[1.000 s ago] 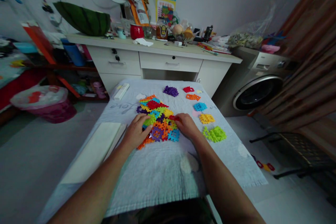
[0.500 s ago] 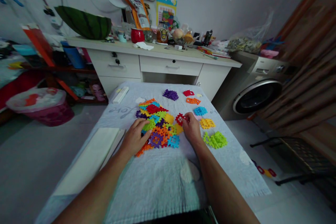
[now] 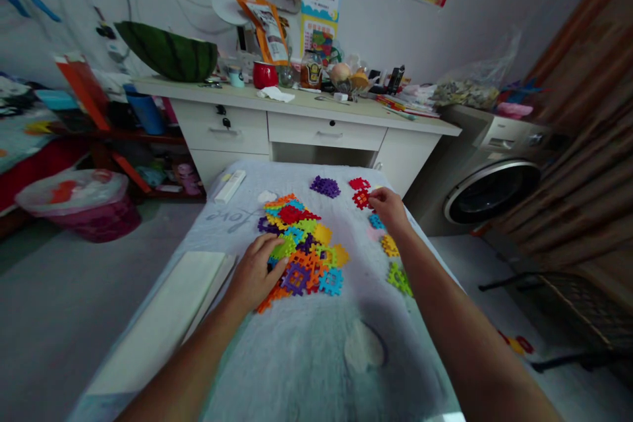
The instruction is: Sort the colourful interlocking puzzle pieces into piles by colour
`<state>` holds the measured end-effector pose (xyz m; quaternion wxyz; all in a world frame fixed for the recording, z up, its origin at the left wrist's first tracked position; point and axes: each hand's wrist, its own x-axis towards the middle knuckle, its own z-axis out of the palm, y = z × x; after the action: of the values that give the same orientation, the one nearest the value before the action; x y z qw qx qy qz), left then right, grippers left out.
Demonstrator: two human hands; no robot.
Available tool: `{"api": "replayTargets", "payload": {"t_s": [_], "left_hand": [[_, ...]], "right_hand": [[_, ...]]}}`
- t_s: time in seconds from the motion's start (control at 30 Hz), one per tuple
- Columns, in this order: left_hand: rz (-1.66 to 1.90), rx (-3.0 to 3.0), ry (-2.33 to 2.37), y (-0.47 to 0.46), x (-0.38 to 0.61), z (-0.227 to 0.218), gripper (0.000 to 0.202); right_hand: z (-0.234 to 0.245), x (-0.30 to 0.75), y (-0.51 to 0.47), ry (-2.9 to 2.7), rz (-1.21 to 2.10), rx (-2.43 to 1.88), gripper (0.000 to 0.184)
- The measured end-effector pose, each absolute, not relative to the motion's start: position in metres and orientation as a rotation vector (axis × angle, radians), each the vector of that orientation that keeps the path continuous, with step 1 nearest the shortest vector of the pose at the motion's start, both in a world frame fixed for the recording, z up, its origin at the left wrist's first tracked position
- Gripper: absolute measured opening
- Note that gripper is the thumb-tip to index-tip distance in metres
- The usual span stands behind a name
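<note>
My right hand [image 3: 390, 209] is stretched out over the far right part of the counter [image 3: 306, 343], which is covered with a pale blue towel. It pinches a red plastic grid tile [image 3: 361, 199] between thumb and fingertips. The tile sits just in front of a small stack of red tiles [image 3: 359, 183] on the cloth, so close that I cannot tell whether they touch. A stack of purple tiles [image 3: 325, 186] lies to the left of the red stack. My left hand [image 3: 254, 271] lies palm down with the fingers loosely spread on the near left edge of a heap of mixed plastic grid tiles [image 3: 304, 244] in orange, yellow, green, blue, purple and red. It grasps nothing, and its fingertips rest on a green tile and some orange ones. Along the right edge of the counter, partly hidden under my right wrist and forearm, lie blue tiles [image 3: 376, 221], yellow tiles [image 3: 390, 245] and bright green tiles [image 3: 398, 277], one group behind the other. A flat white slab [image 3: 168, 303] lies along the near left edge, and a slim white box [image 3: 230, 186] lies at the far left corner. Beyond stands a white drawer-fronted counter [image 3: 324, 130] bearing a halved watermelon [image 3: 168, 51] and a red mug [image 3: 266, 74]. A washing machine [image 3: 489, 181] stands to its right, and a pink bin lined with a plastic bag [image 3: 79, 204] is on the floor to the left.
</note>
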<state>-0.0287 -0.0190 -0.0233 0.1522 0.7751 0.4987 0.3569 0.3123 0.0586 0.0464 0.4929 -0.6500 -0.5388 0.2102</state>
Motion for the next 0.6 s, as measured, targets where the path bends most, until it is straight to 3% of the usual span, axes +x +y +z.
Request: {"api": "replayTargets", "payload": {"t_s": [0.2,0.6], "left_hand": [[1.034,2.211,1.427,-0.019,-0.028,-0.023,0.034],[1.016,2.199,1.457,-0.021,-0.027,-0.020,0.032]], "right_hand": [[0.045,0.344,0.128,-0.775,0.555,-1.676,0.013],[0.010,0.361,0.200,-0.647,0.537,-1.719,0.021]]}}
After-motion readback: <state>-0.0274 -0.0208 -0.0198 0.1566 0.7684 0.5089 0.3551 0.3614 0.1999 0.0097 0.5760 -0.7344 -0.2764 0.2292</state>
